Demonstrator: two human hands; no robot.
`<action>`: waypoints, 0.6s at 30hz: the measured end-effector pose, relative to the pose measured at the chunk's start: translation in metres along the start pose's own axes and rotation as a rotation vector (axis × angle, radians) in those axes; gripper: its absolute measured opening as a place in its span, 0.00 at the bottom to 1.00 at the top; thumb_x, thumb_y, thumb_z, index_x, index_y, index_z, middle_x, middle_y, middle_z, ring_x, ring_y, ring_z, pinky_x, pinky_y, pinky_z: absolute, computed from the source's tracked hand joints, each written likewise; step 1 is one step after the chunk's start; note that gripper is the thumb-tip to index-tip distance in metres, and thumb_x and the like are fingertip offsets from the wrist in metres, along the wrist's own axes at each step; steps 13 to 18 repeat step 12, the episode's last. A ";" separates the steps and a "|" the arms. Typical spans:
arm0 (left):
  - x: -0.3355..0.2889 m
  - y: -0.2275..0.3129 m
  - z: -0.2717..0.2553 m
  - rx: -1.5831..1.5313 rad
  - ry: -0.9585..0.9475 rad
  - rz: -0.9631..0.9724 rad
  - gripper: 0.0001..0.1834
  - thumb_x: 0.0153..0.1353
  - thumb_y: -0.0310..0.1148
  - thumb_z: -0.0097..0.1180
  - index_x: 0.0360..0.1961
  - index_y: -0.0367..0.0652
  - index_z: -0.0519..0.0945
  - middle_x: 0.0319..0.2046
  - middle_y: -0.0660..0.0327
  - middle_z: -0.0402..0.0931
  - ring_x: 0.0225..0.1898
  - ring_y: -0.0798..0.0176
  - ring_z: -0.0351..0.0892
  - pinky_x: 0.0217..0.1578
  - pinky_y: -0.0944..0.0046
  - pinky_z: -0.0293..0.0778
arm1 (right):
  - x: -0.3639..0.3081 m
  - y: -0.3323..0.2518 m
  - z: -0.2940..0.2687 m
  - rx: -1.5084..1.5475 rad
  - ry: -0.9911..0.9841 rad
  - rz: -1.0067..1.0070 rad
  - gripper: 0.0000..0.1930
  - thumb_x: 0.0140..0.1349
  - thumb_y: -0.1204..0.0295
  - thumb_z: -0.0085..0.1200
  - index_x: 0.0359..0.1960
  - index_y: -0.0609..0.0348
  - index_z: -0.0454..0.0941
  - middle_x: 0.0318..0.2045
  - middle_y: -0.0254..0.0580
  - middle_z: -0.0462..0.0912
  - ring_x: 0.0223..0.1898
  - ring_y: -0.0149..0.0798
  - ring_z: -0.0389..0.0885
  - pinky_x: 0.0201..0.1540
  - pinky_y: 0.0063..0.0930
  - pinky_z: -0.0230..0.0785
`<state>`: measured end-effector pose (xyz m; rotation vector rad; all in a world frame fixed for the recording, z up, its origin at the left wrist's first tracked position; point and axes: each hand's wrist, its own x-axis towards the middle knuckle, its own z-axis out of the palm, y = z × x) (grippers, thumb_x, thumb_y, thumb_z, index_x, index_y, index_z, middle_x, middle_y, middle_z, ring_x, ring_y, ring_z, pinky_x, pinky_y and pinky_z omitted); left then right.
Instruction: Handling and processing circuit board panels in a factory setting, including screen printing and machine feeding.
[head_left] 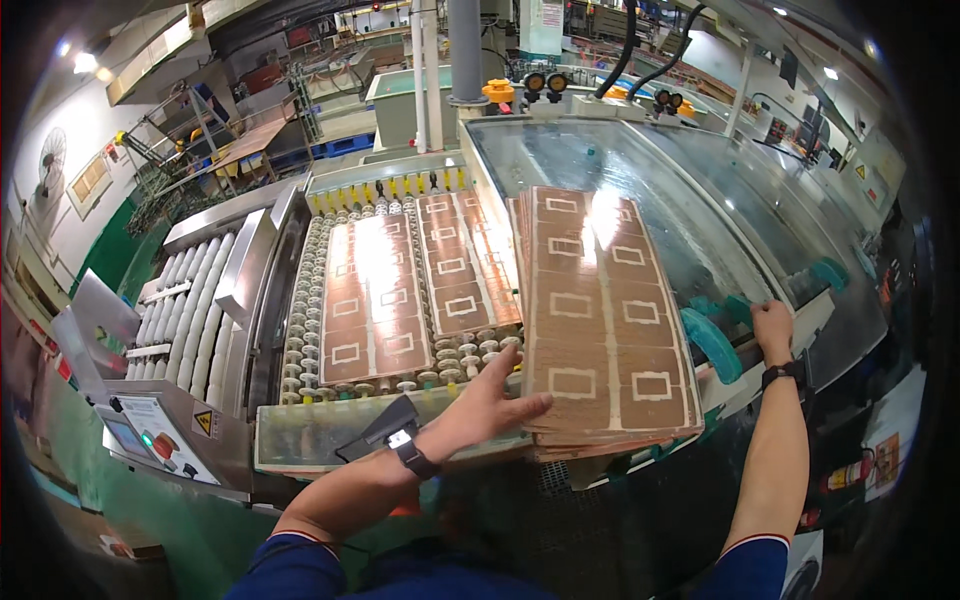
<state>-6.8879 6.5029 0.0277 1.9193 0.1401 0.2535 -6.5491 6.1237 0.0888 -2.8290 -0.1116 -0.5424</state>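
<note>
A stack of brown copper-coloured panels [600, 320] with white rectangle outlines lies on the machine's glass cover, tilted toward me. My left hand [495, 400] rests flat, fingers spread, against the stack's near left corner. My right hand [772, 325] grips the edge of the machine's cover beside a teal handle [712, 345], right of the stack. Two more brown panels [372, 300] [455, 265] lie on the roller conveyor [300, 330] to the left.
A control panel [160, 435] with a red button and a yellow warning label sits at lower left. White rollers [195, 310] run along the far left. A grey pillar [465, 50] and yellow knobs [497, 92] stand behind the glass cover [640, 170].
</note>
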 end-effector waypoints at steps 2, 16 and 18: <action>0.004 0.002 0.000 -0.182 -0.077 -0.004 0.36 0.65 0.38 0.59 0.67 0.31 0.60 0.61 0.51 0.69 0.62 0.58 0.69 0.60 0.61 0.67 | -0.002 -0.003 -0.003 0.015 -0.017 0.003 0.20 0.59 0.57 0.55 0.33 0.66 0.84 0.35 0.61 0.83 0.43 0.61 0.81 0.47 0.49 0.71; -0.006 -0.024 -0.074 -0.814 0.281 -0.365 0.18 0.60 0.30 0.62 0.49 0.38 0.75 0.35 0.64 0.79 0.30 0.69 0.76 0.27 0.74 0.69 | -0.006 -0.007 -0.008 0.040 -0.041 0.077 0.21 0.59 0.55 0.56 0.34 0.65 0.84 0.38 0.61 0.83 0.44 0.61 0.81 0.48 0.51 0.71; -0.006 -0.024 -0.074 -0.814 0.281 -0.365 0.18 0.60 0.30 0.62 0.49 0.38 0.75 0.35 0.64 0.79 0.30 0.69 0.76 0.27 0.74 0.69 | -0.006 -0.007 -0.008 0.040 -0.041 0.077 0.21 0.59 0.55 0.56 0.34 0.65 0.84 0.38 0.61 0.83 0.44 0.61 0.81 0.48 0.51 0.71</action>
